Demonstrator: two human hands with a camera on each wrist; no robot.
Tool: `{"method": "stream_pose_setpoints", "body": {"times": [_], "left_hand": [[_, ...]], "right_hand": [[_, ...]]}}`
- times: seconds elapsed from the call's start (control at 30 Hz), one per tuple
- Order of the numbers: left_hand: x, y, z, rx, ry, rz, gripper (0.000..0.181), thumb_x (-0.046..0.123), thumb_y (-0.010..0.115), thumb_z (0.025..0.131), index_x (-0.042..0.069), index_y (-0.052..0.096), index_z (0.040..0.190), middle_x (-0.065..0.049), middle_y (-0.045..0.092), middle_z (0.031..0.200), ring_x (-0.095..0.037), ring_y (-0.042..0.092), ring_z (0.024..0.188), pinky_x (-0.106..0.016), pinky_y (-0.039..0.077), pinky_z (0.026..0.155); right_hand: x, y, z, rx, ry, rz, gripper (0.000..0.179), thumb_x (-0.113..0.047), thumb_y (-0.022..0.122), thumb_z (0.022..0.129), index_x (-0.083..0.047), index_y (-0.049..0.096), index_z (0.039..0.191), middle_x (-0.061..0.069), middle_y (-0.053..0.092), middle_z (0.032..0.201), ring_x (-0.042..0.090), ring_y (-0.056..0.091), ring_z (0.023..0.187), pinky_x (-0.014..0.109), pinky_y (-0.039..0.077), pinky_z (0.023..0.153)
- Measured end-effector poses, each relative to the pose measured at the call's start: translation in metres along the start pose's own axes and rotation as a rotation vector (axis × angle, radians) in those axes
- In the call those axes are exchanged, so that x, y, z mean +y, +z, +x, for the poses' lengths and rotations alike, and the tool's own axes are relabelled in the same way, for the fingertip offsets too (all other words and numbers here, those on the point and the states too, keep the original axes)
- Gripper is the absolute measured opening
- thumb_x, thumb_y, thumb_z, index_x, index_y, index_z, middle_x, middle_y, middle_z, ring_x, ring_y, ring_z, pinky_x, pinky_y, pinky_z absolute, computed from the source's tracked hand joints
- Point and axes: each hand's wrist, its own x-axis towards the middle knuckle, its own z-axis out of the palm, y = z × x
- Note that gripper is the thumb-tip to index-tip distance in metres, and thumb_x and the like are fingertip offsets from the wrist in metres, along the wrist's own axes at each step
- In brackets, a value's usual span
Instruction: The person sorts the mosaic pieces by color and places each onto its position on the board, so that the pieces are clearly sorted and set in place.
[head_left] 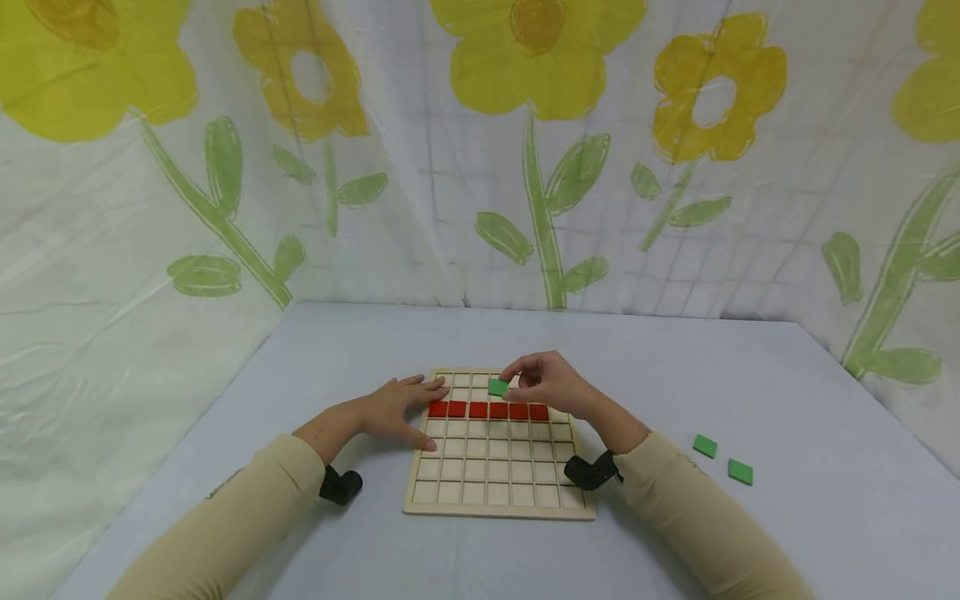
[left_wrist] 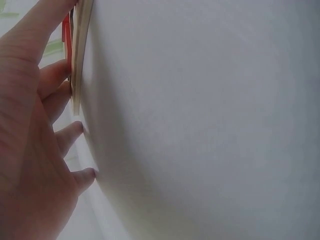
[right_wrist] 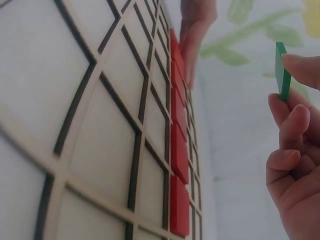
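My right hand pinches a green square tile between thumb and fingertips. In the right wrist view the green tile is held on edge, raised off the wooden grid board. Several red tiles form a row across the upper part of the wooden grid board, starting at its left side. Fingers spread, my left hand rests along the board's left edge, its fingertips near the first red tile. The left wrist view shows the thumb and fingers of that hand against the board's side.
Two more green tiles lie on the white table to the right of the board, past my right forearm. Behind the table's far edge hangs a white curtain painted with yellow flowers. A black wrist camera overlaps the board's right edge.
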Motion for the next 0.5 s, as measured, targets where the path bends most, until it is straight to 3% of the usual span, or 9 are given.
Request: {"method": "stream_pose_setpoints", "body": {"times": [0.27, 0.5], "left_hand": [[-0.002, 0.0, 0.001, -0.007, -0.002, 0.001, 0.09, 0.058, 0.069, 0.073, 0.022, 0.032, 0.146, 0.002, 0.02, 0.156, -0.034, 0.008, 0.145, -0.061, 0.003, 0.113], [-0.003, 0.0, 0.001, -0.011, 0.023, -0.001, 0.089, 0.058, 0.068, 0.074, 0.02, 0.032, 0.146, 0.0, 0.02, 0.156, -0.035, 0.008, 0.144, -0.063, 0.003, 0.112]], "right_hand": [[-0.004, 0.017, 0.019, -0.055, 0.031, 0.003, 0.021, -0.011, 0.072, 0.08, -0.002, 0.069, 0.1, -0.001, 0.059, 0.068, 0.01, 0.048, 0.057, 0.026, 0.043, 0.055], [-0.002, 0.035, 0.033, -0.085, 0.037, -0.004, 0.02, -0.011, 0.072, 0.08, -0.001, 0.07, 0.098, 0.007, 0.063, 0.074, 0.01, 0.051, 0.058, 0.024, 0.044, 0.055]]}}
